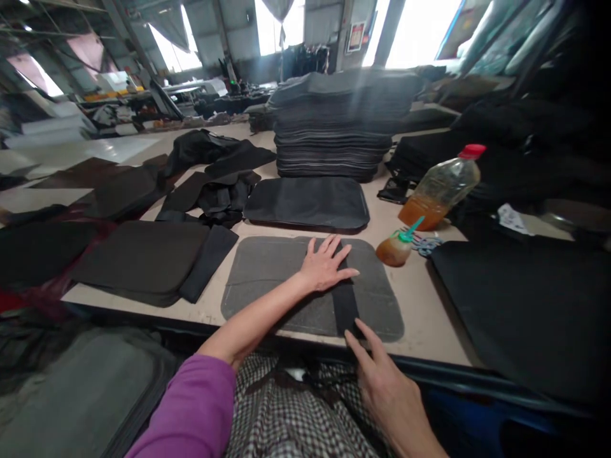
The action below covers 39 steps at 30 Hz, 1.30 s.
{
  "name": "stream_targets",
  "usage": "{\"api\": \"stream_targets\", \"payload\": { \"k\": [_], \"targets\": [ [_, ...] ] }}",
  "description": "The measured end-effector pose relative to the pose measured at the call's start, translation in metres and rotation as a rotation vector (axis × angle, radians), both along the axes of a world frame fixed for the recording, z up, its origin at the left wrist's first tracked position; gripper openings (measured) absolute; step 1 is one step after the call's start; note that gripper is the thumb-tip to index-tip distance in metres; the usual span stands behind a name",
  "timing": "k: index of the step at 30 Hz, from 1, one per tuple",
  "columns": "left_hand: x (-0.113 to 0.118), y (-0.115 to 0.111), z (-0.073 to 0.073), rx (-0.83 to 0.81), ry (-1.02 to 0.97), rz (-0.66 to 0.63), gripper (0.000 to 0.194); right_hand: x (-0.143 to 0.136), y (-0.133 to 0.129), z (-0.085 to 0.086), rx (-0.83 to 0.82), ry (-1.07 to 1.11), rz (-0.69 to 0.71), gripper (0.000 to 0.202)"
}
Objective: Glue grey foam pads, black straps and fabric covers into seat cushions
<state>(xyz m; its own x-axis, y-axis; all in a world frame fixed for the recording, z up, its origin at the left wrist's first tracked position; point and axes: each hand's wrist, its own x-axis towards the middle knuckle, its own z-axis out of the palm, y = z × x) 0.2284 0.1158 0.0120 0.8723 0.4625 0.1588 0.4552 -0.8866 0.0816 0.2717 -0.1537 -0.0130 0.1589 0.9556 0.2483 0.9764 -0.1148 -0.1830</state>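
A grey rounded panel lies flat on the table before me, with a black fabric strip running across its right part. My left hand is spread flat, palm down, over the panel and the upper part of the strip. At the strip's near end, by the table's front edge, is my right hand. Two of its fingers reach out, slightly apart, with their tips at the strip; its other fingers are partly hidden. Just beyond the panel sits a black padded rounded piece.
A tall stack of black panels rises at the back. To the right stand a bottle of amber liquid and a small green-tipped squeeze bottle. Dark panels lie left; a large black piece lies right.
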Motion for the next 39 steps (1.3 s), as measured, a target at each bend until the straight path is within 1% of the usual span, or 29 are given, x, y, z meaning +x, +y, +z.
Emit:
{"api": "stream_targets", "payload": {
  "k": [2, 3, 4, 5, 7, 8, 10, 11, 12, 13, 15, 16, 17, 18, 19, 21, 22, 23, 24, 25, 26, 28, 29, 31, 34, 36, 39],
  "targets": [
    [-0.022, -0.007, 0.012, -0.025, -0.045, -0.019, 0.075, 0.0, -0.001, 0.013, 0.026, 0.045, -0.028, 0.053],
    [-0.037, -0.012, 0.019, -0.073, -0.069, -0.037, 0.072, 0.0, -0.002, 0.023, 0.057, 0.093, -0.048, 0.048],
    [-0.053, -0.018, 0.026, -0.152, -0.1, -0.058, 0.071, -0.001, -0.003, 0.034, 0.098, 0.167, -0.06, 0.043],
    [-0.07, -0.025, 0.033, -0.265, -0.142, -0.079, 0.069, -0.001, -0.003, 0.046, 0.142, 0.267, -0.066, 0.038],
    [-0.105, -0.044, 0.047, -0.585, -0.251, -0.123, 0.071, -0.005, 0.0, 0.071, 0.223, 0.552, -0.074, 0.028],
    [-0.121, -0.055, 0.053, -0.787, -0.294, -0.146, 0.075, -0.007, 0.004, 0.083, 0.246, 0.726, -0.1, 0.025],
    [-0.147, -0.078, 0.061, -1.185, -0.321, -0.22, 0.082, -0.014, 0.017, 0.104, 0.255, 1.092, -0.188, 0.026],
    [-0.158, -0.09, 0.063, -1.333, -0.321, -0.261, 0.085, -0.018, 0.025, 0.111, 0.252, 1.258, -0.223, 0.028],
    [-0.166, -0.101, 0.063, -1.435, -0.323, -0.3, 0.087, -0.022, 0.035, 0.117, 0.256, 1.395, -0.239, 0.029],
    [-0.172, -0.112, 0.063, -1.498, -0.334, -0.328, 0.088, -0.027, 0.045, 0.121, 0.269, 1.497, -0.233, 0.029],
    [-0.18, -0.13, 0.061, -1.556, -0.398, -0.348, 0.093, -0.037, 0.065, 0.125, 0.326, 1.6, -0.196, 0.024],
    [-0.182, -0.138, 0.058, -1.574, -0.447, -0.333, 0.095, -0.043, 0.073, 0.124, 0.358, 1.622, -0.175, 0.022],
    [-0.183, -0.145, 0.055, -1.588, -0.502, -0.292, 0.096, -0.049, 0.08, 0.122, 0.384, 1.634, -0.16, 0.02],
    [-0.185, -0.151, 0.052, -1.591, -0.555, -0.223, 0.094, -0.055, 0.085, 0.119, 0.399, 1.643, -0.15, 0.019],
    [-0.186, -0.156, 0.048, -1.582, -0.605, -0.131, 0.088, -0.062, 0.088, 0.115, 0.402, 1.652, -0.143, 0.018],
    [-0.189, -0.164, 0.039, -1.547, -0.677, 0.076, 0.066, -0.073, 0.092, 0.104, 0.381, 1.666, -0.136, 0.018],
    [-0.191, -0.167, 0.035, -1.528, -0.698, 0.156, 0.053, -0.078, 0.093, 0.099, 0.362, 1.667, -0.134, 0.019],
    [-0.193, -0.169, 0.032, -1.502, -0.704, 0.209, 0.041, -0.082, 0.093, 0.094, 0.342, 1.666, -0.134, 0.019],
    [-0.196, -0.169, 0.029, -1.462, -0.697, 0.233, 0.03, -0.084, 0.093, 0.089, 0.321, 1.659, -0.134, 0.02],
    [-0.199, -0.169, 0.027, -1.408, -0.673, 0.234, 0.023, -0.085, 0.093, 0.085, 0.292, 1.646, -0.131, 0.022],
    [-0.203, -0.167, 0.027, -1.343, -0.638, 0.222, 0.019, -0.085, 0.093, 0.081, 0.246, 1.622, -0.125, 0.024],
    [-0.211, -0.162, 0.026, -1.197, -0.579, 0.202, 0.022, -0.082, 0.092, 0.075, 0.116, 1.539, -0.088, 0.029],
    [-0.216, -0.158, 0.027, -1.113, -0.57, 0.199, 0.022, -0.079, 0.091, 0.073, 0.037, 1.482, -0.049, 0.032],
    [-0.226, -0.148, 0.028, -0.878, -0.584, 0.177, 0.022, -0.073, 0.088, 0.069, -0.123, 1.375, 0.065, 0.037],
    [-0.238, -0.135, 0.03, -0.454, -0.541, 0.065, 0.03, -0.068, 0.08, 0.065, -0.301, 1.314, 0.241, 0.044],
    [-0.243, -0.129, 0.031, -0.27, -0.491, 0.029, 0.035, -0.067, 0.076, 0.063, -0.366, 1.322, 0.319, 0.044],
    [-0.244, -0.125, 0.031, -0.135, -0.469, 0.021, 0.033, -0.07, 0.072, 0.059, -0.405, 1.319, 0.388, 0.03]
  ]
}}
